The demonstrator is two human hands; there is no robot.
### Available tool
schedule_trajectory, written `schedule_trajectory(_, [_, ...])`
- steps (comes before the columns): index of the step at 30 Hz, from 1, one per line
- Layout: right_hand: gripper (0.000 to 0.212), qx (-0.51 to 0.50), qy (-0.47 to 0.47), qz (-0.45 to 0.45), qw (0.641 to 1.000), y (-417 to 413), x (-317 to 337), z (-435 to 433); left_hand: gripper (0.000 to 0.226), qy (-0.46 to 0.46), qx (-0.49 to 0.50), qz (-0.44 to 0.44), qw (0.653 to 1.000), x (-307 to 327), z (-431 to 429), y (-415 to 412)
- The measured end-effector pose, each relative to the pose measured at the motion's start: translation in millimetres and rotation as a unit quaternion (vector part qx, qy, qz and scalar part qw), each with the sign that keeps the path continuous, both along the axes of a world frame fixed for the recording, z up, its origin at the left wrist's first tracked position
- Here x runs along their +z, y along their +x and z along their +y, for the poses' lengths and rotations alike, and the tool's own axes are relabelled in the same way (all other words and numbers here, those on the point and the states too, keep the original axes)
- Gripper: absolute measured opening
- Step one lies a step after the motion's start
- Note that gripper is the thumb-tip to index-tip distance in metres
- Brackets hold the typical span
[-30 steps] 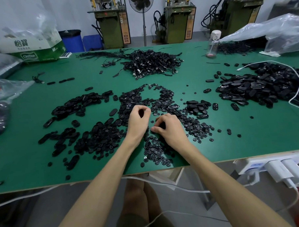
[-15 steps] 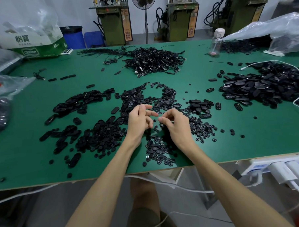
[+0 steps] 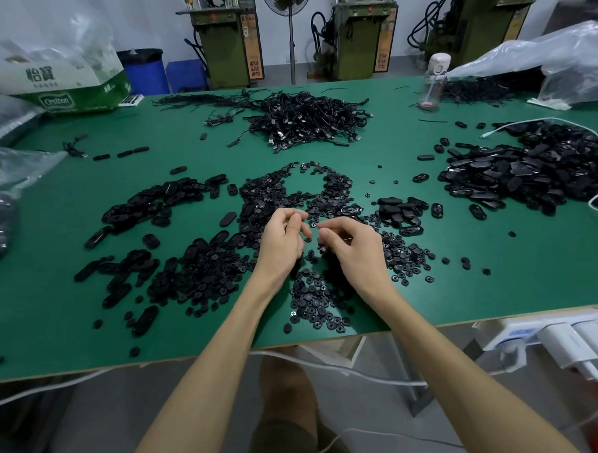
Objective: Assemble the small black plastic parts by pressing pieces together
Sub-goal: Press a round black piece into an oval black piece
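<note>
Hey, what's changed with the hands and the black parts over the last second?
The left hand and the right hand lifted off the heap of small round parts, where their fingers were digging a second ago. They now hover just above it, curled fingertips drawn close together. Whether either pinches a piece is too small to tell. The cable heap and everything else on the green table stayed put.
</note>
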State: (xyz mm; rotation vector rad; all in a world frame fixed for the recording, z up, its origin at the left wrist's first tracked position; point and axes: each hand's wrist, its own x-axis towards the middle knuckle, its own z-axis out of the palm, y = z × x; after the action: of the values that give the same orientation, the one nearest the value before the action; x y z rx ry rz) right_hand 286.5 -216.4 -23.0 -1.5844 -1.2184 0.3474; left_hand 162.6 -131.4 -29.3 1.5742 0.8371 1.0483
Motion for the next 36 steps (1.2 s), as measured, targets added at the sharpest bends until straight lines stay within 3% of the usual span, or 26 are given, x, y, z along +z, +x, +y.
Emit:
schedule_trajectory(9, [0.011, 0.007, 0.018, 0.043, 0.999, 2.0, 0.6, -1.2, 0.034, 0.005, -0.034, 0.013, 0.999, 1.0, -1.5, 0.3])
schedule_trajectory(16, [0.012, 0.002, 0.029, 0.073, 0.997, 3.1, -1.4, -1.3, 0.007, 0.007, -0.021, 0.003, 1.000, 0.3, -2.5, -1.1])
schedule_trajectory(21, [0.010, -0.012, 0.024, 0.079, 0.997, 4.2, -2.3, -1.3, 0.012, 0.038, 0.006, 0.024, 0.999, -3.7, 2.3, -3.0])
schedule_trajectory(36, [0.008, -0.007, 0.039, 0.115, 0.993, 4.6, -2.3, -2.6, 0.025, 0.014, -0.036, 0.006, 0.999, 3.8, -6.5, -4.6])
